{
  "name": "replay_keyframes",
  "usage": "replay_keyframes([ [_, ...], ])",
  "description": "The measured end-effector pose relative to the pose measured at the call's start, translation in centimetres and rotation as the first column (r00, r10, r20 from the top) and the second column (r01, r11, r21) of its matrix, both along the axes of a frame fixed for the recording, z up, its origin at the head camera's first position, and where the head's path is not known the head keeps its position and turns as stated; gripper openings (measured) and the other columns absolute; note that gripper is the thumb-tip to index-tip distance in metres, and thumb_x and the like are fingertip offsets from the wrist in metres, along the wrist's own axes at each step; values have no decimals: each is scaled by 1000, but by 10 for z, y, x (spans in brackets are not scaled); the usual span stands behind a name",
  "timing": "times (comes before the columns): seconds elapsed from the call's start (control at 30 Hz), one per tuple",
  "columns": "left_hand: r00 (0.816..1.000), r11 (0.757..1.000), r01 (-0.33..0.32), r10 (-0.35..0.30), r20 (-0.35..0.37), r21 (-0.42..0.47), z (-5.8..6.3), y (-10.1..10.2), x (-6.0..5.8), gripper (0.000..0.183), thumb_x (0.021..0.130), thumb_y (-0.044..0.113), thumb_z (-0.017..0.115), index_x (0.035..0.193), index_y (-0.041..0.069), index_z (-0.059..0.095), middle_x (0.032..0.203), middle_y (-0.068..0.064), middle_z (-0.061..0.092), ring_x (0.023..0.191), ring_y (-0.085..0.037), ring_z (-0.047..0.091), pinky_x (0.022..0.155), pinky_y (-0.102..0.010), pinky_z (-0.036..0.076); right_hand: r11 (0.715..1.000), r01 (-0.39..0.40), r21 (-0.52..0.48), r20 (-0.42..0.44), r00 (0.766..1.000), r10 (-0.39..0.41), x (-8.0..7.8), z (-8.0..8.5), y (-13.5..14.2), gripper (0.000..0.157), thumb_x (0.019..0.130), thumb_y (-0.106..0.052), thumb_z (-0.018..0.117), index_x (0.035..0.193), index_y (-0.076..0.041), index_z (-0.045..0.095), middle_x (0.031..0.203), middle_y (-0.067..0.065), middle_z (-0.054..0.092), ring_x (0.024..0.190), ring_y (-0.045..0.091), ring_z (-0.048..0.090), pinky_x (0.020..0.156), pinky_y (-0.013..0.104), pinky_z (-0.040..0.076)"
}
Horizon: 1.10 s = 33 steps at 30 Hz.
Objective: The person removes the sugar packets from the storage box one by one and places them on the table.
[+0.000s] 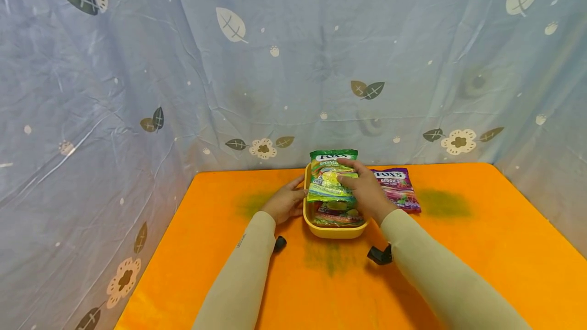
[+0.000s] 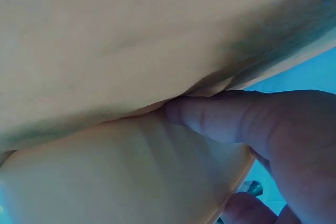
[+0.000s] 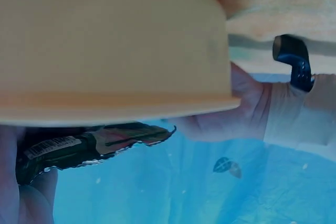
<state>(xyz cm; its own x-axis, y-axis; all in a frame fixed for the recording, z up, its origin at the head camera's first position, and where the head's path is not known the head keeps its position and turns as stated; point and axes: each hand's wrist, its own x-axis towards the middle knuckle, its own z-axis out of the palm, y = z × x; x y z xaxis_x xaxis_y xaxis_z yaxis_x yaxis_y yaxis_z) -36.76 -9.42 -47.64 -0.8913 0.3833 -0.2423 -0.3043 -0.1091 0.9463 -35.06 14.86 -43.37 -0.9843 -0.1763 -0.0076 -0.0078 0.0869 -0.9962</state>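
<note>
A green Fox's candy bag (image 1: 331, 167) lies face-up over a yellow plastic container (image 1: 337, 233), its top end at the far rim. My right hand (image 1: 369, 192) holds this bag from the right, thumb and forefinger showing on its front. The right wrist view has the bag's dark green side (image 3: 79, 148) above the rim, next to my fingers (image 3: 39, 195). More candy bags (image 1: 337, 215) lie inside the container, partly covered. Against the container's left side rests my left hand (image 1: 286, 202); in its wrist view, the thumb (image 2: 226, 116) touches the wall low down.
A purple Fox's candy bag (image 1: 399, 192) lies flat on the orange tabletop (image 1: 468, 264), just right of the container. Behind the table hangs a blue leaf-print curtain (image 1: 293, 65), which also closes off both sides. Black wrist mounts (image 1: 379, 255) stick out under the sleeves.
</note>
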Motion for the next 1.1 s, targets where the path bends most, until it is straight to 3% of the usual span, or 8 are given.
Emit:
replay_keyframes([
  [0.1,1000,1000,0,0,2,-8,2,0,1,66,94,22,62,151,32,28,136,-6,50,113,-27,57,85,-45,51,1000,-1,4,-15,1000,1,-1,5,6,46,95,-25,61,139,-33,49,155,0,13,132,33,32,101,51,37],
  [0.23,1000,1000,5,-5,6,-16,3,0,2,63,97,20,57,152,31,27,139,-9,47,116,-30,55,84,-45,51,1000,0,-8,-15,1000,0,3,14,15,48,96,-20,60,142,-26,47,157,1,8,135,35,27,103,53,33],
  [0.37,1000,1000,10,-10,0,-15,2,0,1,62,99,18,54,153,30,25,144,-14,42,117,-31,54,85,-46,51,1000,-3,-15,8,1000,3,12,25,22,49,97,-16,57,144,-22,44,157,4,9,129,37,34,101,52,37],
  [0.43,1000,1000,12,-12,-3,-18,1,0,1,62,99,18,53,153,29,25,145,-15,41,117,-31,55,84,-46,51,999,-1,-45,33,999,3,14,27,26,50,97,-15,57,145,-21,43,153,10,18,122,39,43,96,48,43],
  [0.6,1000,1000,15,-15,-3,-21,1,0,2,61,99,19,53,152,30,26,141,-15,46,116,-31,55,83,-46,51,998,31,-60,35,999,-29,8,19,43,49,97,-19,59,143,-24,45,144,13,30,104,36,56,83,37,52],
  [0.77,1000,1000,9,-9,-11,-23,1,1,3,61,99,18,54,152,29,26,140,-14,47,114,-29,57,84,-45,51,992,61,-113,-4,998,-62,-3,7,64,45,99,-24,55,143,-23,46,141,13,33,94,25,58,75,31,54],
  [0.9,1000,1000,10,-10,-13,-26,0,2,1,62,99,18,54,153,28,26,142,-13,45,113,-28,57,85,-45,51,977,83,-195,31,996,-78,-3,8,79,44,100,-21,52,144,-19,44,129,20,43,86,24,64,72,33,55],
  [1.1,1000,1000,6,-7,-19,-25,0,2,0,61,99,18,54,152,28,27,142,-12,45,114,-28,57,85,-44,51,987,85,-135,57,995,-78,3,17,97,47,101,-18,50,147,-16,39,127,17,40,79,23,60,65,32,54],
])
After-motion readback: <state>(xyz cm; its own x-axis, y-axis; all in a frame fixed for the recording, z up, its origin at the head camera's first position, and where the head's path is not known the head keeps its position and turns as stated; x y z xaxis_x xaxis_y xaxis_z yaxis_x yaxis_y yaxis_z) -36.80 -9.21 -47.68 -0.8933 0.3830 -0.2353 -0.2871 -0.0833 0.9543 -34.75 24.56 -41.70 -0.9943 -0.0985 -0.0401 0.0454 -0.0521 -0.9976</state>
